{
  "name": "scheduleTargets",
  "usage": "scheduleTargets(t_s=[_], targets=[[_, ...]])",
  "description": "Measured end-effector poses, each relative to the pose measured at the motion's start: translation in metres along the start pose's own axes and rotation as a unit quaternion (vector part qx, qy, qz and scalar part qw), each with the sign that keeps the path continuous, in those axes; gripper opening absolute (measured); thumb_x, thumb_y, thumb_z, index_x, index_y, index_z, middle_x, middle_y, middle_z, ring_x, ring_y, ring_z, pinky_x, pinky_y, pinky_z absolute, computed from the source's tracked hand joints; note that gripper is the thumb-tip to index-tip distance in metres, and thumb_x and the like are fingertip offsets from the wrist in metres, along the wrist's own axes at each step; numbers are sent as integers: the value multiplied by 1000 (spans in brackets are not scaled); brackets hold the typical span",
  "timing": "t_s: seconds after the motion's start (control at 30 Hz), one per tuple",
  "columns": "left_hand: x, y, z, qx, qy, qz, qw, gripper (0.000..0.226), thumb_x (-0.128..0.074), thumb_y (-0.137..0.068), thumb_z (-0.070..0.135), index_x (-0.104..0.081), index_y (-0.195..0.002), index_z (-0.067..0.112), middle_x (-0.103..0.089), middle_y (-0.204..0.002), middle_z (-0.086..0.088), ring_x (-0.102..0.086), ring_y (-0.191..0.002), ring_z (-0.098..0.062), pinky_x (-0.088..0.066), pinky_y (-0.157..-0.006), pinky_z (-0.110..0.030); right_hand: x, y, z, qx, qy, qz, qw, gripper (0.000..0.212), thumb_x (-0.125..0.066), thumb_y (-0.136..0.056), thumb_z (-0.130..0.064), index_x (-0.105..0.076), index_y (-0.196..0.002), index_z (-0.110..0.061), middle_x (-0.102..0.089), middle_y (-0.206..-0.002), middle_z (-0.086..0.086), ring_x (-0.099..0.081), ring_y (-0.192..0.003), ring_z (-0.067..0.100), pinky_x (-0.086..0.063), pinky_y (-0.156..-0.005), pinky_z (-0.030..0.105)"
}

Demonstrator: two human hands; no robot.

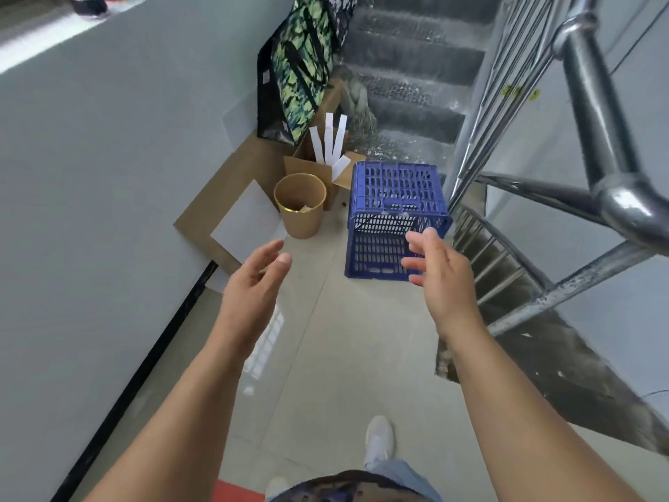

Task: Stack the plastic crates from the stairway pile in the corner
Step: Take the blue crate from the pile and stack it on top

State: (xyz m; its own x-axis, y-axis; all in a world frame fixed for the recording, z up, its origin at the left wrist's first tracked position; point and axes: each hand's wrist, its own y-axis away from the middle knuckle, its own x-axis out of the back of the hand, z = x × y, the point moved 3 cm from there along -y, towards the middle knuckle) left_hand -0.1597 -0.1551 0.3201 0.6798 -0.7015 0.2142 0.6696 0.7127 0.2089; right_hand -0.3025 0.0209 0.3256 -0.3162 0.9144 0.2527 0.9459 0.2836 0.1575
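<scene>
So at this point the blue perforated plastic crate [394, 219] was sitting on the pale tiled landing floor [325, 338], right at the foot of the stairs and just beside the steel stair railing [593, 146]. A tan paper bin with a gold rim [300, 204] stood near it on the left, with an open cardboard box [311, 168] and a green patterned tote bag [297, 70] behind that against the wall.

Both arms were stretched out toward the crate. The left hand [253, 280] was spread wide and empty, not touching anything, well short of the crate's left side. The right hand [438, 269] was also spread and empty, hanging over the crate's near right corner; couldn't tell if it was actually touching.

If I had to guess, this was the reach before the pickup. Best bet would've been one hand on each opposite rim, fingers hooked through the slots, and lifting straight up so it doesn't clip the bin or the railing.
</scene>
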Motion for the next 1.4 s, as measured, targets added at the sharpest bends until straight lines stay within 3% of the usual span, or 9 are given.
scheduleTargets(t_s=[0.1,0.27,0.47,0.57,0.63,0.9,1.07,1.23,1.4], targets=[[-29,-25,15,4,-4,4,1000,33,-48,-94,37,-54,-126,33,-57,-128,7,-52,-122,-12,-41,-104,-35,20,-41,-3,14,-2,0,1000,42,-30,-102,-38,-64,-119,-20,-61,-98,-19,-61,-89,5,-49,-84,31],[-63,-62,29,7,-10,12,1000,34,-44,-95,42,-50,-128,37,-56,-132,7,-50,-124,-10,-38,-98,-27,29,-101,-7,5,-3,-11,1000,43,-31,-102,-39,-63,-121,-18,-65,-110,-2,-62,-87,8,-50,-91,36],[-71,-115,34,31,-8,16,999,42,-41,-96,42,-42,-137,35,-52,-137,3,-50,-123,-14,-43,-101,-36,3,-159,-12,1,32,-35,999,23,-40,-99,-38,-60,-90,-34,-64,-96,-8,-64,-83,9,-51,-92,45],[-68,-150,34,35,-9,3,999,44,-41,-96,41,-40,-139,33,-47,-136,7,-50,-121,-15,-47,-92,-32,-15,-187,-17,6,66,-41,997,30,-44,-97,-22,-60,-122,-22,-63,-101,-9,-63,-85,7,-51,-95,43],[-64,-173,35,39,-12,-12,999,45,-41,-96,39,-40,-140,31,-46,-138,5,-49,-123,-17,-46,-96,-36,-27,-204,-21,1,85,-44,995,37,-42,-97,-14,-55,-131,-19,-61,-103,-10,-62,-87,7,-50,-96,41],[-62,-258,26,69,-38,-50,996,43,-40,-97,39,-42,-138,30,-44,-143,3,-45,-128,-19,-43,-101,-40,-63,-262,-16,-35,108,-32,993,34,-45,-97,-26,-56,-129,-19,-58,-92,-20,-62,-85,4,-51,-93,38],[-83,-293,8,88,-56,-69,992,44,-38,-96,42,-42,-138,30,-45,-144,3,-43,-131,-19,-36,-106,-39,-73,-295,5,-74,123,-24,989,28,-40,-98,-38,-62,-97,-20,-64,-94,-6,-66,-85,14,-50,-92,48],[-111,-321,-14,118,-71,-70,988,49,-37,-96,46,-38,-142,29,-42,-147,2,-39,-134,-18,-29,-95,-28,-66,-340,26,-76,159,-48,983,32,-42,-98,-35,-63,-115,-17,-62,-93,-11,-64,-82,9,-51,-91,42],[-146,-347,-36,146,-52,-57,986,48,-36,-96,46,-37,-141,32,-44,-146,1,-42,-132,-19,-31,-102,-32,-53,-391,48,-62,202,-83,974,35,-44,-98,-30,-59,-127,-17,-63,-113,-5,-64,-92,12,-50,-80,28]])
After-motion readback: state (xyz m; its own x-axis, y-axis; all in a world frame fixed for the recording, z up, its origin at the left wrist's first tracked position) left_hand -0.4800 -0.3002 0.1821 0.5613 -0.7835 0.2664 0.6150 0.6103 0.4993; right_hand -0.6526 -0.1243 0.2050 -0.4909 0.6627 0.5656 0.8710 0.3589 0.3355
